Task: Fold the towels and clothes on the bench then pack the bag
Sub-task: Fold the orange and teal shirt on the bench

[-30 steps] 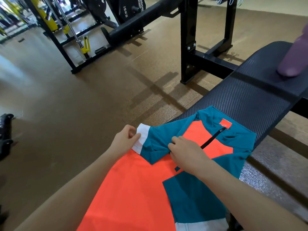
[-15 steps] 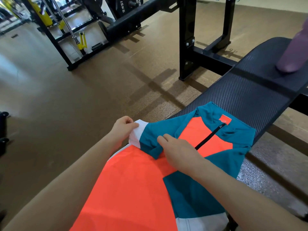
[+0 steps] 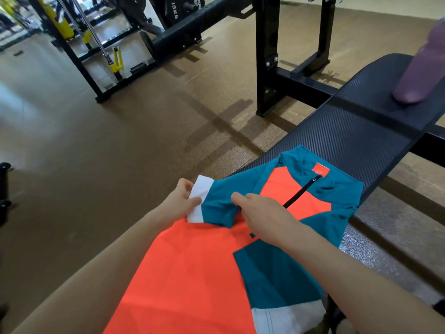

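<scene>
We see a shirt, orange and teal with white cuffs, lying flat on the dark ribbed table, collar toward the far end, hem toward us. Its zip runs down from the collar.

Left hand: fingers and thumb pinch the white cuff of the sleeve, which lies folded across the chest.

Right hand: fingers curled, gripping the teal sleeve fabric just beside the cuff, resting over the shirt's middle.

A purple bottle lies on the table's far end, well apart from the shirt. Beyond the table, a black upright frame stands on the brown floor. Further back, a weight plate marked 15KG and a rack with yellow parts.
</scene>
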